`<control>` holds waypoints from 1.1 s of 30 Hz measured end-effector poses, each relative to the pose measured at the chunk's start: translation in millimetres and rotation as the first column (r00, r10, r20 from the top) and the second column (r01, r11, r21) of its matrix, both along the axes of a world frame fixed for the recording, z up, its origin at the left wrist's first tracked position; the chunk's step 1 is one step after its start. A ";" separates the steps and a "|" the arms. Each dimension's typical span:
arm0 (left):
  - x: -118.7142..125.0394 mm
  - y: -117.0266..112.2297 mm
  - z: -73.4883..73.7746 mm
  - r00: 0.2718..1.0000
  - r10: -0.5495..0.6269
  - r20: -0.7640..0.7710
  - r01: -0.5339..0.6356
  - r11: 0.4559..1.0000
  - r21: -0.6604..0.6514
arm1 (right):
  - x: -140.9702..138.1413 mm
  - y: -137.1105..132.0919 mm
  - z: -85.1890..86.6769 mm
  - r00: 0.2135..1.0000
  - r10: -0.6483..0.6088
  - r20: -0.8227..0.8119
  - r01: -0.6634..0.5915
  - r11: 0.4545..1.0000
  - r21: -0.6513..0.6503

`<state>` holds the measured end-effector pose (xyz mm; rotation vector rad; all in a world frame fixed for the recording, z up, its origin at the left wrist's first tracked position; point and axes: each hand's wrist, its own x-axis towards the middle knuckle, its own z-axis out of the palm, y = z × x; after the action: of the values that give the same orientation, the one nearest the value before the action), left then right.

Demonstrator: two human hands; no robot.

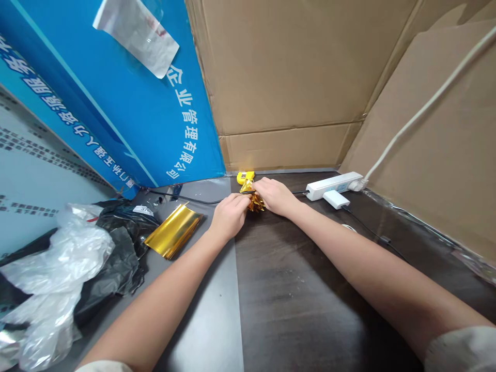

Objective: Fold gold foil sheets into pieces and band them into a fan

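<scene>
Crinkled gold foil (256,203) is bunched between my two hands near the back of the table. My left hand (231,214) pinches its left side with the fingers closed. From the right, my right hand (275,197) has its fingers closed on the upper part of the foil. A black cable (194,199) passes at the hands; whether the fingers also grip it, I cannot tell. Just behind the foil lies a yellow object (245,178) that looks like a small tape measure. Left of my left hand rests a stack of smooth gold foil sheets (174,231).
A white power strip (334,185) with a plugged-in white adapter (336,199) stands at the back right. Clear plastic (65,258) and black plastic bags (120,258) are heaped at the left. Cardboard (287,67) and a blue printed panel (155,119) wall off the back.
</scene>
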<state>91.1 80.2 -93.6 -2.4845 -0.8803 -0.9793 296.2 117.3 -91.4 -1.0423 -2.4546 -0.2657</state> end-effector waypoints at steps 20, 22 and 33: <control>4.6 -0.7 -10.5 0.991 0.075 -0.111 -0.085 0.992 -0.094 | -3.9 -4.5 -17.0 0.978 -0.032 -0.207 0.033 0.999 -0.002; 4.7 1.2 -12.1 0.990 0.080 -0.115 -0.091 0.991 -0.096 | -3.6 -5.0 -18.9 0.972 -0.057 -0.227 0.056 0.998 -0.010; 9.0 6.3 -18.8 0.984 0.141 -0.109 -0.152 0.984 -0.098 | -3.2 -5.0 -23.9 0.954 -0.069 -0.292 0.066 0.998 -0.022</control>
<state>100.1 86.5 -112.4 -2.4897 -1.0904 -0.7695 293.0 112.3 -115.3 -1.0875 -2.1604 -0.1084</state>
